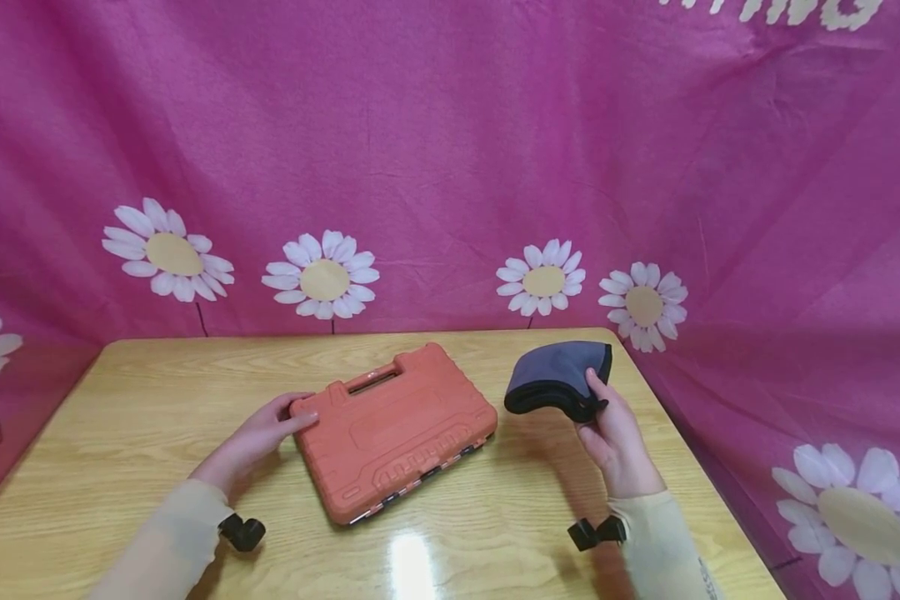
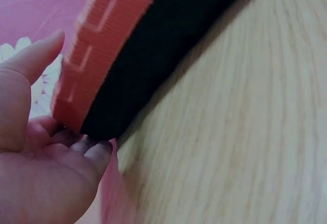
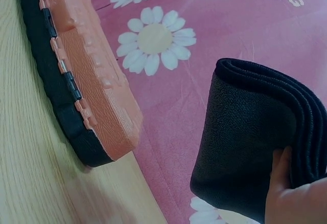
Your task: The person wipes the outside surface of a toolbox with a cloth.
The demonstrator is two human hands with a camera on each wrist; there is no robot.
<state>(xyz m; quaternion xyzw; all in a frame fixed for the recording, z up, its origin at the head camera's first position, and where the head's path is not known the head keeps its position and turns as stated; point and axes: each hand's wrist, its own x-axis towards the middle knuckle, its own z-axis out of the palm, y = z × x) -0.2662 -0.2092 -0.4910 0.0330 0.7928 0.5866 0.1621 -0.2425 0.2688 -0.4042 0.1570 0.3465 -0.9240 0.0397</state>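
Observation:
An orange plastic tool case (image 1: 412, 417) with a black lower half lies at an angle on the table, its handle facing the back. My left hand (image 1: 270, 429) holds its left rear corner, with the thumb over the top. In the left wrist view, the fingers (image 2: 97, 155) curl at the lower corner of the case (image 2: 97, 65). To the right of the case, my right hand (image 1: 621, 437) grips a folded grey cloth (image 1: 555, 367) with black edging, raised above the table. The cloth's stacked folds (image 3: 245, 127) show in the right wrist view.
The light wooden table (image 1: 195, 367) reflects a bright glare near its front. A pink curtain (image 1: 435, 167) printed with white daisies hangs behind the table and along its right side. Small black wrist cameras (image 1: 242, 532) sit on both sleeves.

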